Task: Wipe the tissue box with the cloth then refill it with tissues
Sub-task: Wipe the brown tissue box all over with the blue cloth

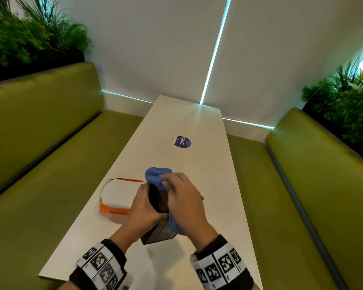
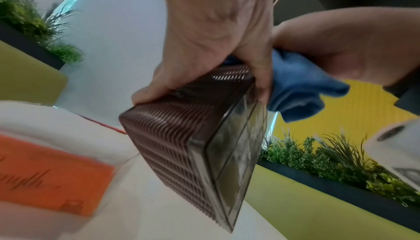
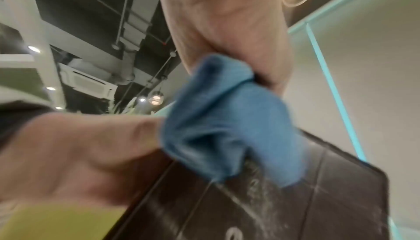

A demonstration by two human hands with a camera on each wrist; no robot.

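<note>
A dark brown ribbed tissue box [image 1: 158, 200] [image 2: 181, 136] [image 3: 272, 208] is tilted up above the white table [image 1: 208, 174]. My left hand [image 1: 143, 208] [image 2: 216, 33] grips it from the left, fingers curled over its upper edge. My right hand [image 1: 184, 199] [image 3: 227, 28] holds a blue cloth [image 1: 157, 176] [image 2: 297, 85] [image 3: 227, 128] bunched against the box's right face, which shows pale smears in the right wrist view. A pack of tissues [image 1: 115, 198] [image 2: 52, 177] in white and orange wrapping lies on the table just left of the box.
A round purple sticker [image 1: 182, 141] sits farther up the narrow table. Green bench seats [image 1: 61, 174] [image 1: 312, 185] run along both sides, with planters of foliage [image 1: 29, 38] behind them. A white blind covers the far wall.
</note>
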